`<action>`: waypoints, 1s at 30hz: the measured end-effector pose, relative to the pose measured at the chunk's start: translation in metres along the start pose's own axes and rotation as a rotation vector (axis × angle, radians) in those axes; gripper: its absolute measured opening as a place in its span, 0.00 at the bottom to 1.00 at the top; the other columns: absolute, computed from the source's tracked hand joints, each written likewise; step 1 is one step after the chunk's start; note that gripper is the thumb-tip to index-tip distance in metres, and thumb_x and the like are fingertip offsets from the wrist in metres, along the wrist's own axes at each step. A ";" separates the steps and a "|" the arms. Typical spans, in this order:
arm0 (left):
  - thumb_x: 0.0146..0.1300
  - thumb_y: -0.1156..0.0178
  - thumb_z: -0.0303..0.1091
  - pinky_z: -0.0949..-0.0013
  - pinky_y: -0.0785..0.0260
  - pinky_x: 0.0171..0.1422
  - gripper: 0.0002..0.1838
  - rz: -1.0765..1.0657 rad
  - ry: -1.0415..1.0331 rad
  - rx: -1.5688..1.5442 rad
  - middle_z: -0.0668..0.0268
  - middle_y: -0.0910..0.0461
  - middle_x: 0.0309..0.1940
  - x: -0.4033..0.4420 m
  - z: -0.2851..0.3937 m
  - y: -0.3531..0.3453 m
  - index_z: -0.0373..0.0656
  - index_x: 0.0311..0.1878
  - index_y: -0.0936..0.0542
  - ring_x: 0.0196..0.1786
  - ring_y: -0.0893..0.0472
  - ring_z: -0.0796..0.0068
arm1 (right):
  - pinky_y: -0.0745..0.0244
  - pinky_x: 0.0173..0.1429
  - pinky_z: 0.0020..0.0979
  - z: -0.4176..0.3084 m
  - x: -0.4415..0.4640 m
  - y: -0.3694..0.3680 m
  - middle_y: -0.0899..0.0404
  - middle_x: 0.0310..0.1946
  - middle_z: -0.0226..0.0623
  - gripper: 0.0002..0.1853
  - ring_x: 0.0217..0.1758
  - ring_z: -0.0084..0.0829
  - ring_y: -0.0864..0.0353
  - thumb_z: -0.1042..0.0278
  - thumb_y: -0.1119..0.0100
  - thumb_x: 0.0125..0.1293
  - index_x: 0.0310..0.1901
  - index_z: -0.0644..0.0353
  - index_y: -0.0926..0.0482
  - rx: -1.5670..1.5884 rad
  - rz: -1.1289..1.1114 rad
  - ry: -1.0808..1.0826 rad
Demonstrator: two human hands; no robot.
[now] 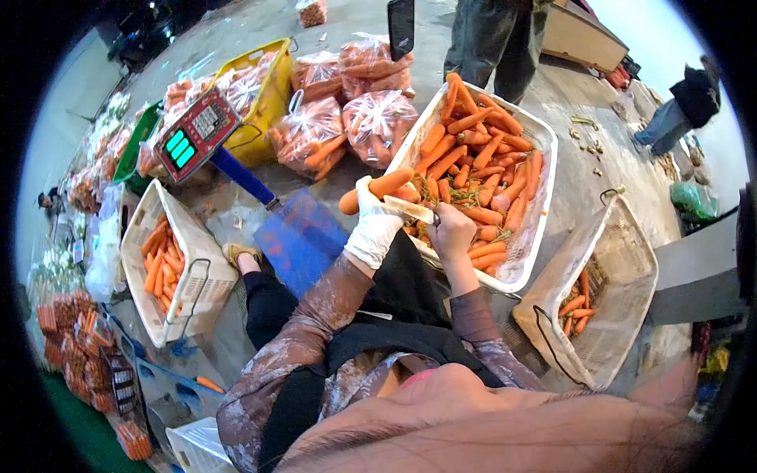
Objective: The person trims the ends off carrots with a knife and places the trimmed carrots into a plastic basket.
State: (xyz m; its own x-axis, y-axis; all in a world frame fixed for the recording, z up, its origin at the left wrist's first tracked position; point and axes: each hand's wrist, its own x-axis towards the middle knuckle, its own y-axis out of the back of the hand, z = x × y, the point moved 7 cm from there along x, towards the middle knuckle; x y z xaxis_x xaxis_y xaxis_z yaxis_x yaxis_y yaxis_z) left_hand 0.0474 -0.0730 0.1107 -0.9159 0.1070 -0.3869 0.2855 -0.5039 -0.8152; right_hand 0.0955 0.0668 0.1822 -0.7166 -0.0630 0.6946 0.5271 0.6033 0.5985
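Note:
My left hand (369,227), in a white glove, is closed around a thick carrot (388,183). The bare right hand (453,232) grips a knife (410,209) by its dark handle; the pale blade points left, close to the carrot and the gloved fingers. Whether the blade touches the carrot I cannot tell. Both hands are over the near left edge of a white crate (544,229) heaped with loose carrots (473,169), some with green tops.
At left stands a white crate (206,303) with carrots; another crate (631,276) with a few is at right. A scale (197,134) with a blue platform (300,240), bagged carrots (380,126) and a yellow crate (272,106) lie ahead. A person's legs (493,39) are behind the heaped crate.

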 end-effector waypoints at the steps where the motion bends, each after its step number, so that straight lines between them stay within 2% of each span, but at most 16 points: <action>1: 0.55 0.60 0.63 0.59 0.30 0.35 0.36 0.092 -0.011 -0.005 0.59 0.25 0.26 0.007 -0.002 0.002 0.38 0.45 0.22 0.28 0.26 0.59 | 0.30 0.26 0.36 0.006 -0.003 -0.004 0.24 0.20 0.34 0.05 0.22 0.39 0.23 0.67 0.38 0.50 0.25 0.53 0.25 0.000 -0.015 -0.009; 5: 0.54 0.60 0.64 0.59 0.30 0.36 0.37 0.124 0.010 -0.027 0.58 0.26 0.28 0.017 -0.015 -0.001 0.38 0.48 0.24 0.31 0.26 0.60 | 0.29 0.28 0.36 0.041 -0.012 -0.011 0.23 0.21 0.35 0.03 0.23 0.39 0.22 0.66 0.38 0.51 0.27 0.53 0.22 -0.115 0.019 -0.103; 6: 0.54 0.57 0.60 0.58 0.30 0.39 0.34 0.139 0.028 -0.180 0.57 0.26 0.31 0.018 -0.017 -0.003 0.37 0.49 0.25 0.33 0.26 0.61 | 0.28 0.28 0.36 0.057 -0.014 -0.014 0.22 0.22 0.36 0.04 0.24 0.39 0.21 0.65 0.39 0.53 0.26 0.54 0.22 -0.158 0.046 -0.161; 7: 0.54 0.53 0.56 0.57 0.30 0.43 0.32 0.153 0.047 -0.336 0.57 0.26 0.34 0.018 -0.019 -0.006 0.35 0.50 0.26 0.36 0.26 0.61 | 0.27 0.29 0.35 0.085 -0.015 -0.017 0.20 0.24 0.40 0.08 0.26 0.40 0.20 0.61 0.40 0.56 0.27 0.56 0.20 -0.223 0.011 -0.444; 8: 0.55 0.49 0.52 0.55 0.30 0.46 0.30 0.166 0.066 -0.496 0.56 0.27 0.37 0.017 -0.022 -0.009 0.34 0.51 0.27 0.39 0.26 0.61 | 0.27 0.29 0.35 0.097 -0.013 -0.014 0.20 0.24 0.40 0.08 0.26 0.40 0.20 0.61 0.40 0.56 0.27 0.56 0.20 -0.225 0.010 -0.444; 10: 0.54 0.46 0.46 0.55 0.30 0.49 0.28 0.127 0.040 -0.524 0.56 0.27 0.41 0.015 -0.018 -0.015 0.33 0.52 0.30 0.41 0.26 0.60 | 0.26 0.32 0.36 0.141 -0.019 -0.011 0.20 0.26 0.48 0.14 0.29 0.45 0.20 0.57 0.42 0.59 0.27 0.61 0.19 -0.175 -0.064 -0.783; 13: 0.53 0.46 0.45 0.54 0.30 0.50 0.29 0.141 0.046 -0.551 0.56 0.27 0.44 0.010 -0.012 -0.008 0.33 0.53 0.31 0.44 0.25 0.59 | 0.26 0.34 0.37 0.152 0.001 -0.042 0.19 0.22 0.44 0.14 0.28 0.41 0.19 0.59 0.38 0.58 0.28 0.65 0.19 -0.056 -0.380 -0.630; 14: 0.52 0.45 0.45 0.53 0.30 0.51 0.27 0.150 0.046 -0.553 0.56 0.27 0.44 0.009 -0.009 -0.004 0.34 0.51 0.30 0.45 0.25 0.58 | 0.26 0.34 0.37 0.152 0.012 -0.050 0.19 0.22 0.44 0.14 0.28 0.41 0.19 0.59 0.38 0.58 0.28 0.65 0.19 -0.051 -0.386 -0.612; 16: 0.50 0.42 0.44 0.51 0.30 0.53 0.25 0.146 0.045 -0.560 0.55 0.27 0.44 0.016 0.000 0.004 0.37 0.48 0.30 0.46 0.25 0.57 | 0.26 0.39 0.35 0.130 0.056 -0.056 0.18 0.30 0.37 0.14 0.34 0.32 0.20 0.62 0.32 0.53 0.33 0.66 0.19 0.661 -0.167 -0.733; 18: 0.48 0.41 0.44 0.52 0.29 0.52 0.23 0.172 -0.020 -0.471 0.55 0.27 0.40 0.003 0.016 0.009 0.40 0.45 0.30 0.43 0.25 0.56 | 0.28 0.47 0.30 0.102 0.114 -0.063 0.21 0.40 0.33 0.22 0.43 0.25 0.24 0.65 0.27 0.48 0.43 0.65 0.21 0.881 0.157 -0.420; 20: 0.48 0.41 0.44 0.52 0.29 0.52 0.24 0.176 0.006 -0.558 0.56 0.28 0.39 0.002 0.027 0.030 0.40 0.45 0.30 0.42 0.25 0.55 | 0.31 0.48 0.31 0.052 0.171 -0.037 0.23 0.36 0.33 0.30 0.42 0.29 0.26 0.55 0.24 0.45 0.44 0.65 0.25 0.763 0.361 -0.210; 22: 0.47 0.40 0.44 0.53 0.28 0.52 0.26 0.180 -0.057 -0.721 0.54 0.28 0.40 -0.003 0.048 0.047 0.39 0.47 0.31 0.44 0.26 0.54 | 0.30 0.48 0.31 0.052 0.214 -0.058 0.22 0.35 0.31 0.33 0.41 0.31 0.25 0.53 0.23 0.44 0.47 0.65 0.25 0.542 0.453 -0.028; 24: 0.46 0.41 0.43 0.53 0.28 0.54 0.27 0.083 -0.050 -0.895 0.53 0.28 0.41 -0.029 0.073 0.037 0.36 0.48 0.31 0.45 0.25 0.53 | 0.29 0.37 0.29 0.072 0.254 -0.088 0.22 0.31 0.30 0.29 0.31 0.27 0.25 0.54 0.24 0.45 0.44 0.64 0.24 0.506 0.350 -0.099; 26: 0.48 0.43 0.41 0.53 0.28 0.56 0.29 -0.032 -0.162 -0.926 0.47 0.28 0.42 -0.038 0.102 0.047 0.28 0.48 0.33 0.47 0.24 0.50 | 0.29 0.27 0.25 0.092 0.279 -0.128 0.22 0.25 0.32 0.25 0.22 0.24 0.25 0.56 0.25 0.46 0.40 0.65 0.22 0.793 0.075 -0.413; 28: 0.49 0.45 0.43 0.51 0.29 0.58 0.30 0.014 -0.259 -0.934 0.46 0.28 0.43 -0.057 0.124 0.046 0.27 0.49 0.34 0.47 0.24 0.48 | 0.39 0.16 0.24 0.070 0.284 -0.129 0.28 0.14 0.26 0.18 0.11 0.20 0.34 0.57 0.25 0.46 0.27 0.60 0.23 0.883 0.114 -0.382; 30: 0.52 0.47 0.44 0.48 0.30 0.59 0.26 0.074 -0.319 -0.939 0.46 0.28 0.41 -0.067 0.139 0.051 0.28 0.46 0.32 0.48 0.25 0.46 | 0.42 0.16 0.23 0.059 0.286 -0.137 0.31 0.14 0.23 0.14 0.12 0.18 0.36 0.61 0.25 0.48 0.25 0.56 0.24 0.949 0.113 -0.361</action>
State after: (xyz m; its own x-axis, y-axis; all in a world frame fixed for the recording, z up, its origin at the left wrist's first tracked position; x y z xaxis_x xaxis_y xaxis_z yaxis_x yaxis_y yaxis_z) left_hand 0.0844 -0.2251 0.1552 -0.8806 -0.2024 -0.4285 0.3259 0.3980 -0.8576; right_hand -0.2084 0.0129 0.2749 -0.8626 0.1820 0.4720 0.1333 0.9818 -0.1350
